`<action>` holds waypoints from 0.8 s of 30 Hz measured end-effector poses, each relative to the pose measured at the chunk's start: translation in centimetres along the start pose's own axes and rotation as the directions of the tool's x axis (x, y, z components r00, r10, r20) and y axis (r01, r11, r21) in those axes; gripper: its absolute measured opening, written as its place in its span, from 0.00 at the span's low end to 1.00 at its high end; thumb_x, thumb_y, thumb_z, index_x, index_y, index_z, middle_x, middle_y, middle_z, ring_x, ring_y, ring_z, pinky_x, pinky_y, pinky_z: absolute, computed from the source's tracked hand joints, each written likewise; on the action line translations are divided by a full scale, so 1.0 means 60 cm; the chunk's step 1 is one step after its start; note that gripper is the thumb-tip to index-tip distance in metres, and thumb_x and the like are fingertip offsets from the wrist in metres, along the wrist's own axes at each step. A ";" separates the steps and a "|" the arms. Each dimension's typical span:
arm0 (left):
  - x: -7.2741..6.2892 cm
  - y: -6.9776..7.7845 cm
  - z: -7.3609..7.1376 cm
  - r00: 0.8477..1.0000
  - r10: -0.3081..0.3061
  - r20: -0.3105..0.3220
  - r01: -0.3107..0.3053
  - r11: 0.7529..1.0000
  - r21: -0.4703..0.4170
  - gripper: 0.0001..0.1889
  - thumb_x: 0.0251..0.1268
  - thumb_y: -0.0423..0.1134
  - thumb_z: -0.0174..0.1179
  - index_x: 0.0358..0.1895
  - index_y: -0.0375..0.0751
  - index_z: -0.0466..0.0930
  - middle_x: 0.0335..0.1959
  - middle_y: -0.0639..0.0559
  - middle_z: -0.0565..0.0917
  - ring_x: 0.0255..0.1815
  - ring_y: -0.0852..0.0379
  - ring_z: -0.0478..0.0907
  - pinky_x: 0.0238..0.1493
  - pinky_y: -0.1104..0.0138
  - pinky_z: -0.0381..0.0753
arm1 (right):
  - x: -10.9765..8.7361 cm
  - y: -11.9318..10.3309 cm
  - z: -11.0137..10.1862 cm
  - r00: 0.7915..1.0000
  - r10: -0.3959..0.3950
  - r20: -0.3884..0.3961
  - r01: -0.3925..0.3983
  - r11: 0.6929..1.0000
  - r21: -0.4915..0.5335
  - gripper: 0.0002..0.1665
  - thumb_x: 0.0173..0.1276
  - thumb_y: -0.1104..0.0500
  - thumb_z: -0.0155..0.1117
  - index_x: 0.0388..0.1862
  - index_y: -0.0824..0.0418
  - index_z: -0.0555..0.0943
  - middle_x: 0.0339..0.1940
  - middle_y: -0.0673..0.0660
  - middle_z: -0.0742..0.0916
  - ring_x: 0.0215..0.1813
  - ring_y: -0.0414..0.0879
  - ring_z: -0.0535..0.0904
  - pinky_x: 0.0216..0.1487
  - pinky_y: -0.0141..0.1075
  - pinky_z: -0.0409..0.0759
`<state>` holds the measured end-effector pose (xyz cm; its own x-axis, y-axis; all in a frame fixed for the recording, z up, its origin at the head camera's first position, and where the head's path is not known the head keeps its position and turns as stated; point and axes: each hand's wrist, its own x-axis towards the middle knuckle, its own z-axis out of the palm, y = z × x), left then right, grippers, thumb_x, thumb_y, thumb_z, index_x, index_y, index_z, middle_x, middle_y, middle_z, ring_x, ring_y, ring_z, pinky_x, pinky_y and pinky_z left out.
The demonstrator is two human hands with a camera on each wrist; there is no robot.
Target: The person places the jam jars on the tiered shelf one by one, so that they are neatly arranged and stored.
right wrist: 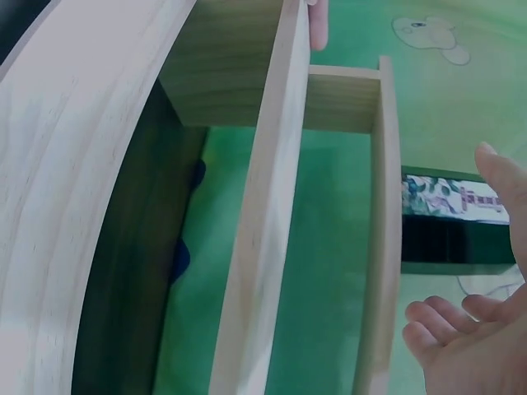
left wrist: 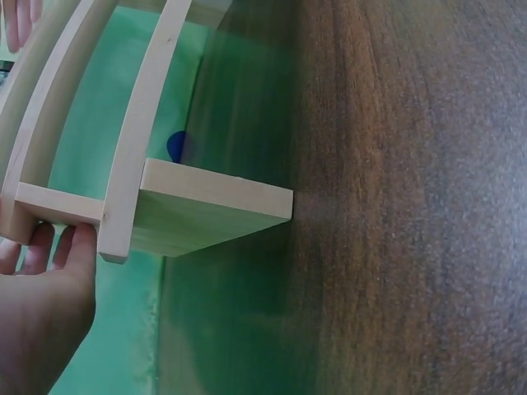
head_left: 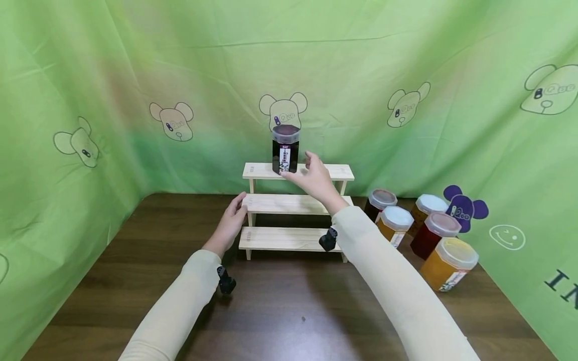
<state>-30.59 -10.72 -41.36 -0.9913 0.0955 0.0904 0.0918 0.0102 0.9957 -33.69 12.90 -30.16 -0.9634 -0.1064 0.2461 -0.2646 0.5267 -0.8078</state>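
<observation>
On top shelf (head_left: 259, 171), jar (head_left: 285, 150), left-edge room, right fingers (head_left: 312, 161) beside

Both your arms reach forward and inward, your left arm (head_left: 180, 307) rising from the lower left and your right arm (head_left: 390, 276) from the lower right. Your right hand (head_left: 314, 179) sits higher and farther out than your left hand (head_left: 230, 223). Its thumb and fingers stand well apart, fingers gently bent, with nothing between them gripped. Your left fingers lie close together, slightly bent; how far they curl is unclear. Both wrists look nearly straight.
</observation>
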 end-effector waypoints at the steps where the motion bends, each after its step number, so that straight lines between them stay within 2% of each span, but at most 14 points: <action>1: 0.000 0.000 0.000 1.000 -0.001 0.001 0.001 1.000 -0.001 0.28 0.84 0.38 0.39 0.81 0.40 0.47 0.79 0.42 0.52 0.78 0.49 0.52 0.75 0.53 0.58 | -0.002 0.001 -0.004 1.000 0.005 0.001 -0.005 1.000 -0.001 0.64 0.59 0.40 0.75 0.81 0.63 0.50 0.75 0.68 0.66 0.74 0.60 0.64 0.72 0.52 0.65; 7: 0.000 -0.001 0.003 1.000 -0.006 -0.010 0.006 1.000 -0.003 0.28 0.84 0.38 0.39 0.81 0.40 0.48 0.79 0.42 0.53 0.78 0.49 0.52 0.75 0.54 0.58 | -0.018 0.008 -0.032 1.000 0.019 0.006 -0.019 1.000 -0.005 0.60 0.62 0.40 0.73 0.82 0.60 0.51 0.77 0.65 0.65 0.76 0.57 0.61 0.73 0.51 0.63; 14: -0.001 -0.001 0.006 1.000 -0.009 -0.014 0.009 1.000 0.005 0.28 0.84 0.38 0.38 0.81 0.42 0.48 0.79 0.43 0.53 0.78 0.49 0.53 0.75 0.54 0.58 | -0.032 0.022 -0.059 1.000 -0.007 0.003 0.007 0.999 -0.050 0.59 0.64 0.40 0.72 0.81 0.63 0.52 0.75 0.66 0.67 0.76 0.57 0.62 0.74 0.49 0.62; 19: -0.002 0.000 0.006 1.000 -0.005 -0.028 0.005 1.000 0.000 0.28 0.82 0.37 0.38 0.81 0.41 0.49 0.79 0.42 0.55 0.77 0.48 0.55 0.74 0.53 0.59 | -0.046 0.030 -0.084 1.000 -0.020 0.017 0.022 0.993 -0.116 0.60 0.64 0.36 0.70 0.80 0.64 0.52 0.74 0.66 0.69 0.75 0.58 0.63 0.73 0.50 0.63; 24: -0.003 0.001 0.007 0.999 -0.005 -0.042 0.005 1.000 -0.017 0.28 0.81 0.37 0.39 0.81 0.41 0.50 0.78 0.42 0.57 0.76 0.49 0.57 0.74 0.53 0.59 | -0.063 0.039 -0.114 1.000 -0.002 0.022 0.005 0.990 -0.139 0.61 0.63 0.32 0.68 0.81 0.62 0.52 0.75 0.65 0.68 0.75 0.58 0.62 0.73 0.53 0.62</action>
<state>-30.35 -10.30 -41.33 -0.9949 0.0538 0.0858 0.0856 -0.0066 0.9963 -30.37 20.30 -29.30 -0.9636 -0.1263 0.2355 -0.2606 0.6384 -0.7242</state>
